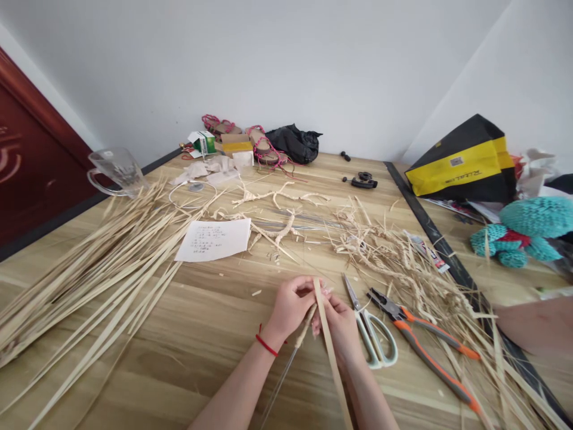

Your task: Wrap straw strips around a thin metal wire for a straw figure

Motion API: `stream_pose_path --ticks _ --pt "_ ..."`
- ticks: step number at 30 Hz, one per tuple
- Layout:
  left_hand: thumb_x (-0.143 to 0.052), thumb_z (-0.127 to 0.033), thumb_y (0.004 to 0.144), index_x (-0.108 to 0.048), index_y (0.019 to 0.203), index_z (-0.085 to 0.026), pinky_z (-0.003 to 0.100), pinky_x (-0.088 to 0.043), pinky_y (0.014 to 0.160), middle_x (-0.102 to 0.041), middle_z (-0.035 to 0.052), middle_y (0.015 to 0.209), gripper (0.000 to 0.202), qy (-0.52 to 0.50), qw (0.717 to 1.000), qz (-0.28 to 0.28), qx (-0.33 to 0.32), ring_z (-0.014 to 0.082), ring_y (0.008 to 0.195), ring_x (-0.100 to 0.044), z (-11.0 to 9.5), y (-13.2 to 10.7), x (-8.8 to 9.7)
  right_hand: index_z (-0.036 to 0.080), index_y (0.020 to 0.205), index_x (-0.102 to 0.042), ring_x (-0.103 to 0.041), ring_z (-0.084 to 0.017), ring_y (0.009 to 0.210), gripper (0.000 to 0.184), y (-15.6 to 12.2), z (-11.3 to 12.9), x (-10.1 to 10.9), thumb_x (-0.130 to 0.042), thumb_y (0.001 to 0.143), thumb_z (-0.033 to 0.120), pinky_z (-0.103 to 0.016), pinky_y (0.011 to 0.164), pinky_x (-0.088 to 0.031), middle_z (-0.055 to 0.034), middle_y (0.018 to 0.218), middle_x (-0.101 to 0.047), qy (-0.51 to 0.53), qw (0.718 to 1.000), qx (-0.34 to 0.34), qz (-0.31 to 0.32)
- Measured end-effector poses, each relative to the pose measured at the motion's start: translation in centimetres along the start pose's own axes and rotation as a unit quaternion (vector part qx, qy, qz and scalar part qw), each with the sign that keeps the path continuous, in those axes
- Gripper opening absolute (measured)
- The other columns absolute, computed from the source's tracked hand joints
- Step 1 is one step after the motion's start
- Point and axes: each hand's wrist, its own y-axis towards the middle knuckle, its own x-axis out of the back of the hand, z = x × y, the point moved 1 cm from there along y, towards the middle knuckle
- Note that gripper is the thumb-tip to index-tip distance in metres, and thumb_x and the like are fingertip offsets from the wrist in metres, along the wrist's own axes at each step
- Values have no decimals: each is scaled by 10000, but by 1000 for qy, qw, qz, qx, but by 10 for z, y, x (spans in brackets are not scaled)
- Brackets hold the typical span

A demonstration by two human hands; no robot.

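My left hand (289, 307), with a red cord at the wrist, is closed on a thin wire stem (305, 328) wrapped in straw. Bare wires (280, 382) trail from the stem's lower end toward me. Against it, my right hand (342, 328) is closed with its fingertips pinching a flat straw strip (330, 352), which runs down past the wrist. The fingertips of both hands meet near the strip's top, partly hiding the stem's upper end. Just right of my hands lie scissors (371, 334) with pale handles and orange-and-grey pliers (423, 334).
Long straw strips (111, 257) spread across the left; tangled straw (403, 269) lies right. A handwritten paper (215, 240), straw-wrapped branches (282, 230) and a glass mug (117, 173) are farther back. Sandals (268, 149) stand by the wall. Someone's skin (537, 325) shows at the right edge.
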Motion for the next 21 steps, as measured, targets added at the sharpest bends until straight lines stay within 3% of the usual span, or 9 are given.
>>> stream_pose_path --ticks 5,12,16,21 --pt "-690 -280 676 -699 924 -138 218 -443 536 -696 57 767 286 -28 999 9 19 135 593 -590 -2 2 0 159 610 -565 -420 -72 288 323 0 0 0 -747 625 425 -174 316 -319 43 364 -525 42 999 4 12" --pt "-700 -325 661 -700 894 -127 209 -363 457 -594 -8 526 306 -90 992 36 83 94 452 -477 0 6 1 157 693 -619 -412 -69 294 255 1 -2 2 -733 666 383 -177 325 -319 46 382 -528 71 996 -5 50" --pt "-721 -293 637 -679 954 -140 201 -342 451 -631 8 618 354 -116 987 39 107 68 444 -440 4 8 3 133 636 -626 -411 -53 326 307 1 0 2 -751 635 414 -156 344 -322 22 401 -544 54 997 -4 53" --pt "-761 -270 584 -693 897 -130 187 -319 436 -625 15 645 349 -116 987 38 107 54 453 -430 6 8 2 125 634 -643 -415 -63 330 337 0 3 1 -731 648 450 -164 339 -323 13 395 -537 47 997 -4 62"
